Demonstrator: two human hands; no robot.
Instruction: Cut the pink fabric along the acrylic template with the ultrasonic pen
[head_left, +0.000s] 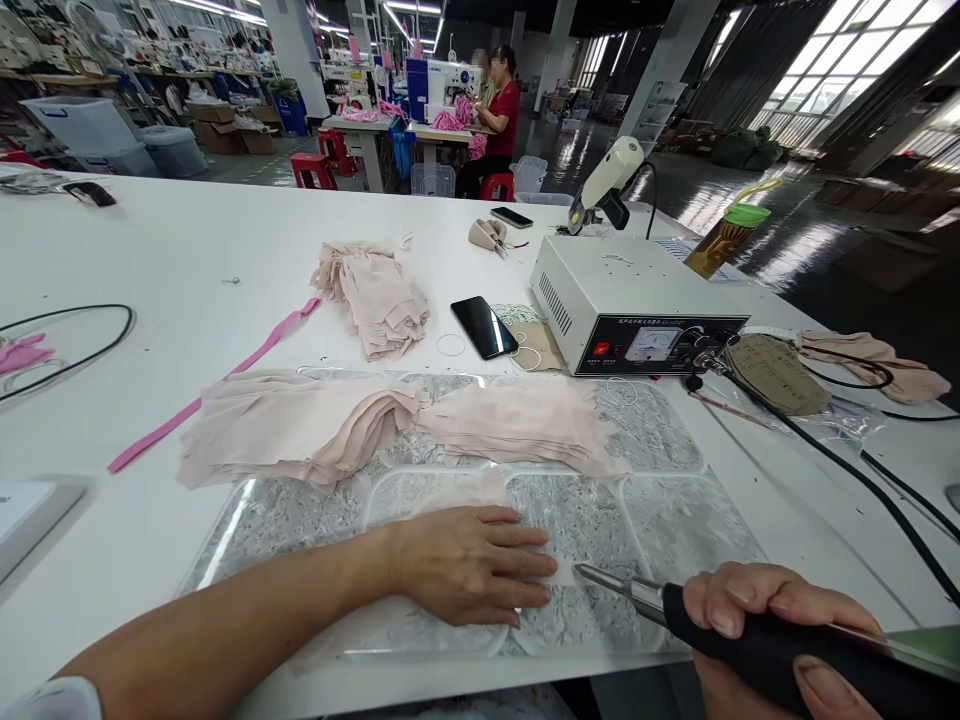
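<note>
My left hand [476,565] lies flat, palm down, fingers stretched to the right. Under it is a thin pale pink fabric piece [457,492], mostly covered by the hand and forearm, on a grey marbled mat [675,520]. In my right hand [784,625] is a black-handled tool [739,640] with a pointed metal tip. The tip is just right of my left fingertips, over a pale strip at the mat; contact cannot be made out. Beyond the hands lie a left stack of pale pink fabric [292,425] and a right stack of fabric [525,425].
A metal control box [645,300] with a dial and thick cable [847,470] stands at the right. Behind the mat are a phone [484,327], gathered fabric [371,300] and a pink strip [217,390]. A person [502,115] sits at a far sewing machine.
</note>
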